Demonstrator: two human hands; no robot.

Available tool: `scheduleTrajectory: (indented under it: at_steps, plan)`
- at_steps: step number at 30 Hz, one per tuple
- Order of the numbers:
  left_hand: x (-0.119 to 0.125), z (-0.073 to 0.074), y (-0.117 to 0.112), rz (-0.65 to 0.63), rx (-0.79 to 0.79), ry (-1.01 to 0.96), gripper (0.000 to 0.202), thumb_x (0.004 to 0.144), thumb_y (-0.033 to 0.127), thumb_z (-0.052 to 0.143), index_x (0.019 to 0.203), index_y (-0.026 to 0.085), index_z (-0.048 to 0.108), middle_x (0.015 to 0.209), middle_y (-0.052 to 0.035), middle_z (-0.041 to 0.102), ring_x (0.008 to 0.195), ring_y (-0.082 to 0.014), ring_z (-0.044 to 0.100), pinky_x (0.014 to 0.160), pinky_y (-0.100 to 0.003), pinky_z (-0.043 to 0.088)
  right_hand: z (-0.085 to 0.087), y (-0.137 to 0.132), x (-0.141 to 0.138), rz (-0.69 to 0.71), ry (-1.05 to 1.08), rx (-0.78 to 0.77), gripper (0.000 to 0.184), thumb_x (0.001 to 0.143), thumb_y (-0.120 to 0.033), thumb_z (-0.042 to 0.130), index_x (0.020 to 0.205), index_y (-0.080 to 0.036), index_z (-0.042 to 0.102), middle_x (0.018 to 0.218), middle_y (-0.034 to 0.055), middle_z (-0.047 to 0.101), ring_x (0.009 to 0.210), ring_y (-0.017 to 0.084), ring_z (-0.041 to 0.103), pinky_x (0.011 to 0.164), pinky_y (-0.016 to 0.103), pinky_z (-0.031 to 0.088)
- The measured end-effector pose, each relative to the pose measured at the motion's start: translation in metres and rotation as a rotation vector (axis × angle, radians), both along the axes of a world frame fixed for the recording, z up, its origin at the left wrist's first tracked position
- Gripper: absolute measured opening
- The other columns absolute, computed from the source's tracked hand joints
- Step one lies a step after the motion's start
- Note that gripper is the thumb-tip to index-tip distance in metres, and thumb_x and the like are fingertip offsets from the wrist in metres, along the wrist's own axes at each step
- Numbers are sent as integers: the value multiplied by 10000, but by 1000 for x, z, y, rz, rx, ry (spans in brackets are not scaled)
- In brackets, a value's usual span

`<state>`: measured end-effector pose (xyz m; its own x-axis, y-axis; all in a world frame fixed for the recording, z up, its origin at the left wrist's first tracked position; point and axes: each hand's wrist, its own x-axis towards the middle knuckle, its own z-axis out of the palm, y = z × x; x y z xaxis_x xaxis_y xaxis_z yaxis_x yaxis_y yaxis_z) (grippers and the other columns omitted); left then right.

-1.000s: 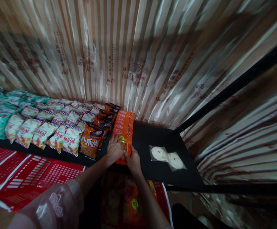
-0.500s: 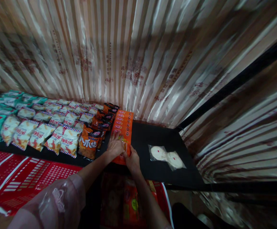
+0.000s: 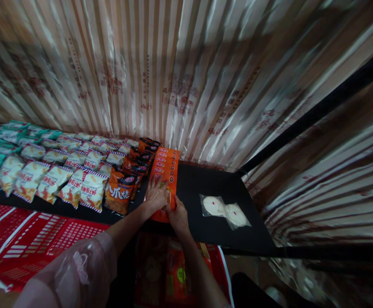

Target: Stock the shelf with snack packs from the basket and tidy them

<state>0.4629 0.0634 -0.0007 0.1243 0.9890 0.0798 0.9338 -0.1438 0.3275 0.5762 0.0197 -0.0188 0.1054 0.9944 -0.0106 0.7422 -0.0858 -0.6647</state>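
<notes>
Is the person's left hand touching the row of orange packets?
Touching. The head view shows the left hand lying flat on the orange packets, no gap visible.

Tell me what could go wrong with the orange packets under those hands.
1. The nearest of the orange packets sits at the front edge of the shelf, under the left hand and right hand; it may slip off.
2. The packets overlap in a row, so a push might skew them against the dark bags alongside.
</notes>
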Motion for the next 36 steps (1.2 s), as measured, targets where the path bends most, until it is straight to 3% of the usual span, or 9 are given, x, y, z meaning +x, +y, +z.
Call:
scheduleTrajectory:
  at_steps: [15,25,31,36]
  plan:
    - [1,-3,0,14,-31,-24,467,873,353,434,1330,270,486,1491,-31,327,1398,-315,179,1129,-517,163,-6,-8,2,14,-2,101,532,791,-315,509,1266,-75,509,1035,160,653,945,254,624,865,369,481]
    - [0,-11,1,10,14,-21,475,876,372,430,1342,288,466,1483,-27,343,1393,-296,203,1131,-505,167,-3,-21,1,30,-1,169,460,804,-300,490,1207,-86,551,1123,168,614,1060,247,577,944,368,450]
    - [1,-14,0,26,43,-24,477,863,364,454,1333,288,475,1473,-42,361,1388,-304,217,1119,-522,189,4,-36,2,17,-162,134,395,845,-302,424,1166,-149,596,1118,133,620,1045,244,571,911,345,463]
    - [2,-12,-1,22,61,-8,471,861,344,456,1326,273,487,1473,-47,360,1391,-303,208,1120,-519,199,5,-24,11,49,-256,193,424,872,-271,358,1175,-102,602,1209,159,591,1105,257,530,946,380,444]
